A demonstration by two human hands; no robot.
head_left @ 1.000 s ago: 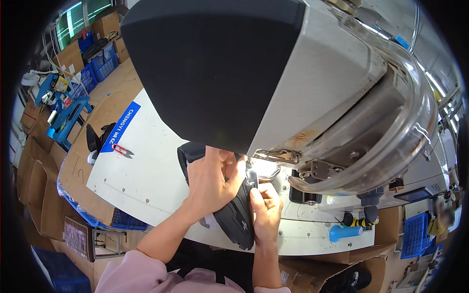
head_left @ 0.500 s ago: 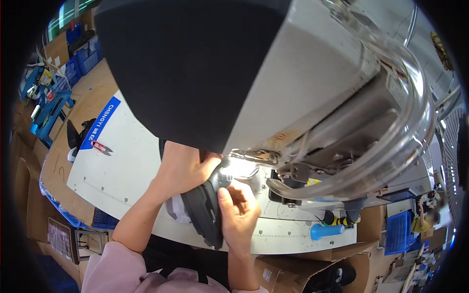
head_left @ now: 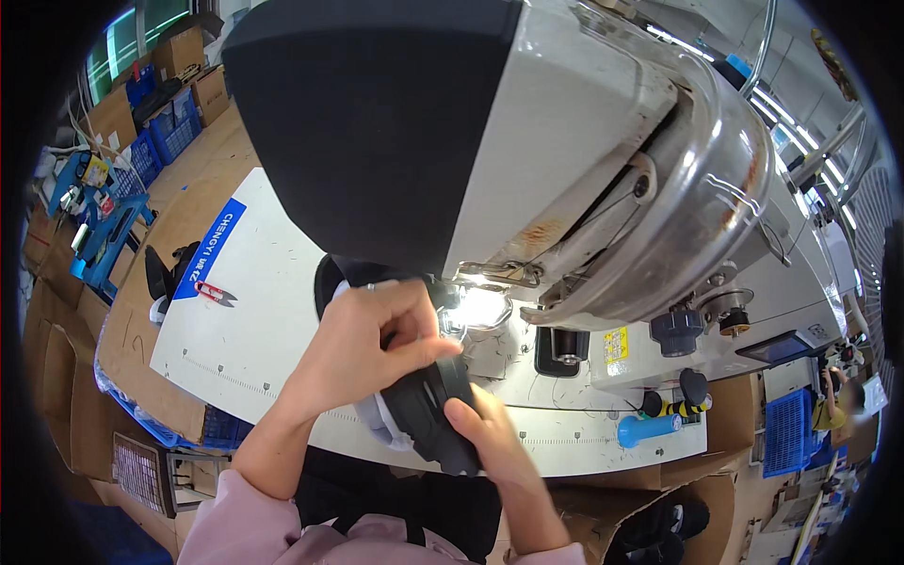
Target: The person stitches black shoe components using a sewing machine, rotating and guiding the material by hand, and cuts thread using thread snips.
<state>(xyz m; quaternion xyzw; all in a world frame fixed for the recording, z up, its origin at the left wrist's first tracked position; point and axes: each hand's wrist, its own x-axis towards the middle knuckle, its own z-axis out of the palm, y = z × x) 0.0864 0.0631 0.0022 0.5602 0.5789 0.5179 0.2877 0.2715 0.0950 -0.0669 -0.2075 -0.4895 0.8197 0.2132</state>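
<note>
A black sewn piece with a white lining (head_left: 414, 410) lies tilted at the front of the sewing machine (head_left: 565, 141), below its lit needle area. My left hand (head_left: 372, 334) is closed at the piece's upper end, thumb and forefinger pinched together close to the lamp's glare. On the piece's lower right side my right hand (head_left: 494, 438) grips the edge, thumb on top and fingers hidden beneath. That hand is slightly blurred. The far part of the piece is covered by my left hand and the machine head.
Red-handled thread snips (head_left: 215, 294) lie on the white table (head_left: 254, 344) to the left. A blue cylinder (head_left: 650, 430) stands near the right front edge. An open cardboard box (head_left: 603, 508) holds dark items below. Blue crates (head_left: 176, 132) sit at far left.
The black piece has come nearer and away from the needle area. My right hand has shifted down and right along it; my left hand has turned, fingers now curled into a pinch.
</note>
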